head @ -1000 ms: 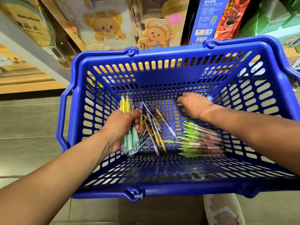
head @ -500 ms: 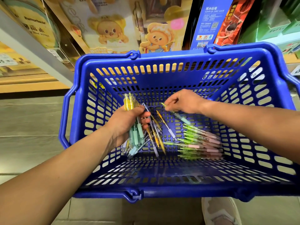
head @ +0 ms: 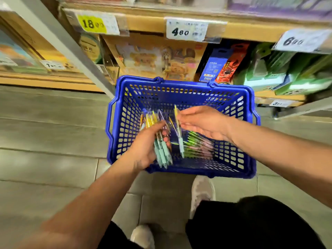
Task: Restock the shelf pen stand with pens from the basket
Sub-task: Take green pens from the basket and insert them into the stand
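A blue plastic basket (head: 233,166) stands on the floor in front of the shelf. My left hand (head: 145,146) grips a bundle of pens (head: 161,150) with yellow tops and mint grips, held above the basket. My right hand (head: 203,121) pinches one pen (head: 179,133) of the same kind, which hangs close beside the bundle. Green and pink pens (head: 199,146) lie in a row on the basket's bottom. No pen stand shows in this view.
Wooden shelves (head: 147,24) with price tags run across the top, holding picture boxes, a blue pack (head: 213,67) and green boxes (head: 280,74). A grey metal upright (head: 75,51) slants at the left. My shoes (head: 203,191) and dark shorts are below the basket on the tiled floor.
The view has pulled back and up, so the basket looks smaller and the upper shelf shows. My right hand lifted one pen out of the basket and brought it toward the left hand's bundle.
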